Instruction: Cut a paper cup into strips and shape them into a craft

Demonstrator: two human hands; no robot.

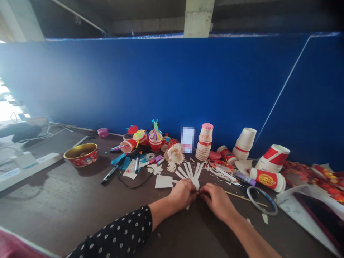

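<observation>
White paper strips [189, 171] are fanned out from a narrow base, held just above the middle of the dark surface [67, 211]. The left grip [182, 194] is clamped on that base, and a black polka-dot sleeve [115, 233] is worn on its arm. The right grip [217, 202] is set just beside it, curled in against the same paper, though whether it is clamped cannot be told.

To the right of the right grip, a bamboo skewer [245, 199] is laid on the surface, with a thin plastic ring [262, 200] just beyond it. A white paper card [163, 181] is placed near the left grip, and black marker pens [110, 174] are scattered farther left. Ahead and to the right of the grips, a red-and-white paper cup [267, 180] is lying on its side, its inside not visible.

A gold-lined red bowl [81, 154] is set well to the left, with something dark in its bottom that is too shaded to identify. Straight ahead of the grips, a tall stack of nested paper cups [204, 143] is stood upright, while white cups [243, 143] and red-banded cups [275, 157] are stacked on their sides to the right. Beyond the left grip, red paper cups [156, 142] are filled with bright cut paper. A small pink tub [103, 133] is placed farther left, against a blue backdrop [172, 82].
</observation>
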